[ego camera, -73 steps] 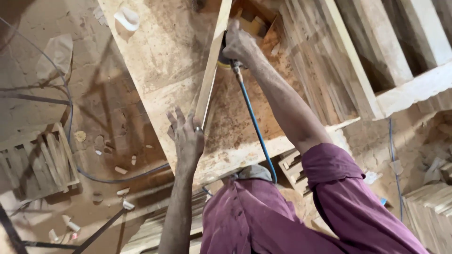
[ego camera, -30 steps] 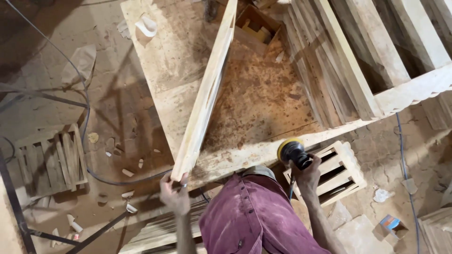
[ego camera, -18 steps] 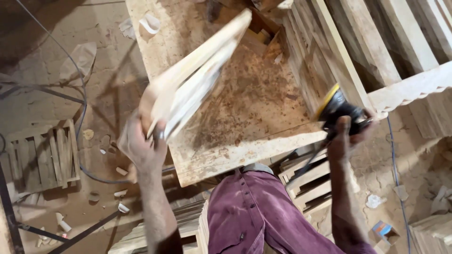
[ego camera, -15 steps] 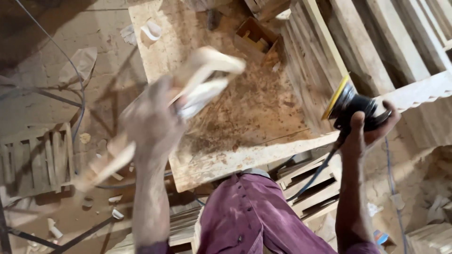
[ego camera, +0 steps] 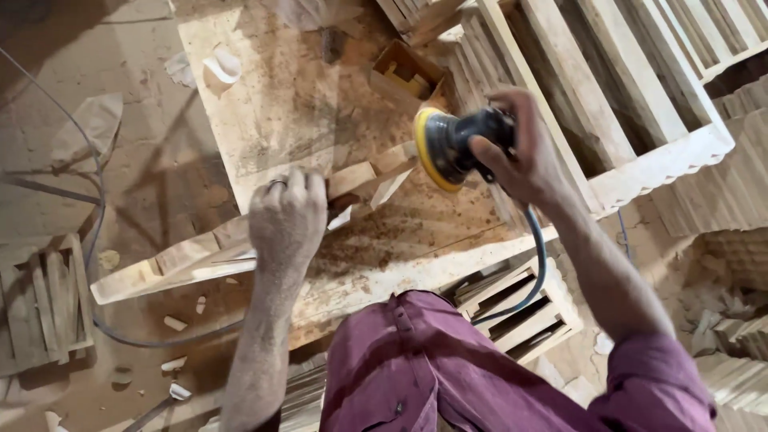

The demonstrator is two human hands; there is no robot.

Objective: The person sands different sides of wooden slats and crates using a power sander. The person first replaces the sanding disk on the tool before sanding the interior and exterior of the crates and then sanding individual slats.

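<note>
My left hand (ego camera: 288,220) grips a long pale wooden slat (ego camera: 172,260) near its middle. The slat lies across the near left corner of the dusty plywood bench (ego camera: 280,104), its left end past the bench edge and its notched right end (ego camera: 376,172) over the sawdust. My right hand (ego camera: 516,152) holds a black round sander (ego camera: 448,144) in the air above the bench. Its yellow-rimmed pad faces left, close to the slat's right end but apart from it. A dark cord (ego camera: 536,272) drops from the sander toward my body.
Slatted wooden frames (ego camera: 608,88) stand at the right of the bench, and a small slatted crate (ego camera: 520,308) sits below its edge. A small open wooden box (ego camera: 404,72) rests on the bench. Wood scraps, a cable (ego camera: 112,336) and another slatted piece (ego camera: 40,296) lie on the floor at left.
The left hand swung the slat from lengthwise along the bench to crosswise over its near corner. The right hand lifted the sander from beside my waist to above the bench.
</note>
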